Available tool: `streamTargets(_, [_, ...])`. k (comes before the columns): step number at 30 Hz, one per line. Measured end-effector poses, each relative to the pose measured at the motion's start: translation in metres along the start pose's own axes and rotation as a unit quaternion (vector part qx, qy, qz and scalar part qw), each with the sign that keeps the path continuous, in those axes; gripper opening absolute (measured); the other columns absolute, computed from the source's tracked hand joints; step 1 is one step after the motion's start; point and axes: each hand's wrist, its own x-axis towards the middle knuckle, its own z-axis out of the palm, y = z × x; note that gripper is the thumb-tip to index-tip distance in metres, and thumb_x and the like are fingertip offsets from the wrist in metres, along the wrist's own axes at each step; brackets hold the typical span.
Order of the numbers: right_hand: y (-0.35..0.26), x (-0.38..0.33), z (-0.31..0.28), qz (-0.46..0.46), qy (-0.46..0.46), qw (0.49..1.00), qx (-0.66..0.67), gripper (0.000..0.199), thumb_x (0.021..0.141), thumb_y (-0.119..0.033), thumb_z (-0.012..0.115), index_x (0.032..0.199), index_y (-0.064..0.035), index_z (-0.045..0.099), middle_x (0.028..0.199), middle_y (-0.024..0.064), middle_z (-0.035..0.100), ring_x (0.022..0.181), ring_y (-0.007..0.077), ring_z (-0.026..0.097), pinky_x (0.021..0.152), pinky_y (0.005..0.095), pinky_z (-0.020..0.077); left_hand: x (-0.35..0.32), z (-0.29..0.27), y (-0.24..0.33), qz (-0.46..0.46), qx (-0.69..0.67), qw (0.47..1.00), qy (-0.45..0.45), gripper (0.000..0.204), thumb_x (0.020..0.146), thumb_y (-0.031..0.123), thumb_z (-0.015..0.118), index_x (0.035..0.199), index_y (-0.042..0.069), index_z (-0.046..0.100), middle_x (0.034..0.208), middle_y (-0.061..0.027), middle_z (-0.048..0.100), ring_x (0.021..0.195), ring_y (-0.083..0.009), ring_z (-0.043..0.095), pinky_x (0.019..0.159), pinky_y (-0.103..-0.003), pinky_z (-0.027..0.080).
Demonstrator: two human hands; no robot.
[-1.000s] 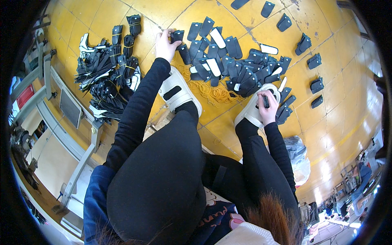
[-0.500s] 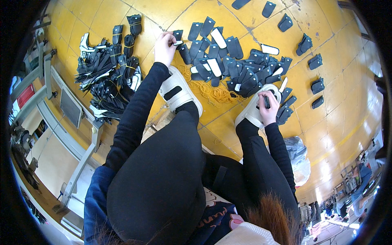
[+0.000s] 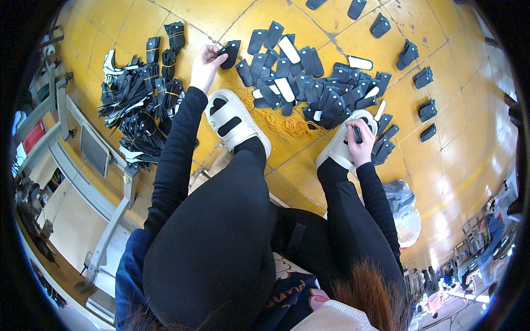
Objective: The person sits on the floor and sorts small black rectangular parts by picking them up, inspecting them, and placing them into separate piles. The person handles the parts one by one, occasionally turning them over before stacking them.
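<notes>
My left hand [image 3: 205,65] is closed, thumb and fingers pinching the edge of a dark, flat, round-ended fabric piece [image 3: 230,54] at the left end of a loose spread. Many similar dark pieces [image 3: 328,99] lie in that spread, some with their white side up. Over my right slipper [image 3: 338,149], my right hand [image 3: 361,144] is closed around a small dark stack of fabric pieces [image 3: 358,134]; its fingers partly cover the stack. Yellow rubber bands [image 3: 284,122] lie in a tangle between my feet.
Banded dark bundles [image 3: 169,58] and a heap of black and white pieces [image 3: 130,91] lie at the left. Several small stacks [image 3: 423,77] form a curved row at the right. A metal frame [image 3: 113,215] stands at the left; a plastic bag [image 3: 403,209] sits by my right leg.
My left hand has shifted left; a dark piece now shows at its fingertips, where a white edge showed before. The right hand keeps its hold. The whole view has shifted slightly.
</notes>
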Motion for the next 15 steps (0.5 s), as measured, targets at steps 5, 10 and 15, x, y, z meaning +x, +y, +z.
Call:
streamTargets(5, [0.001, -0.002, -0.001, 0.005, 0.001, 1.000, -0.002, 0.008, 0.084, 0.004, 0.056, 0.089, -0.0007, 0.059, 0.082, 0.0068, 0.060, 0.061, 0.0118, 0.058, 0.057, 0.0242, 0.0455, -0.012, 0.023, 0.028, -0.072, -0.045, 0.996, -0.017, 0.018, 0.081, 0.001, 0.065, 0.095, 0.002, 0.054, 0.087, -0.0076, 0.062, 0.078, -0.0129, 0.063, 0.071, -0.024, 0.051])
streamTargets(10, [-0.003, 0.001, -0.001, -0.009, 0.001, 1.000, -0.011, 0.007, 0.083, 0.004, 0.057, 0.088, -0.0006, 0.060, 0.083, 0.0086, 0.061, 0.068, 0.0166, 0.060, 0.063, 0.0267, 0.0471, -0.016, 0.040, 0.028, -0.159, -0.062, 0.979, -0.114, 0.017, 0.087, 0.006, 0.058, 0.103, 0.004, 0.055, 0.083, -0.0039, 0.061, 0.068, -0.0098, 0.059, 0.063, -0.023, 0.047])
streamTargets(15, [-0.003, 0.002, 0.000, -0.028, 0.018, 0.999, -0.009, 0.010, 0.081, 0.005, 0.060, 0.088, -0.0016, 0.061, 0.081, 0.0080, 0.060, 0.062, 0.0146, 0.059, 0.059, 0.0257, 0.0469, -0.025, 0.066, 0.027, -0.113, 0.011, 0.987, -0.115, 0.023, 0.087, 0.015, 0.064, 0.107, 0.004, 0.056, 0.071, 0.0014, 0.055, 0.058, -0.0062, 0.050, 0.053, -0.021, 0.042])
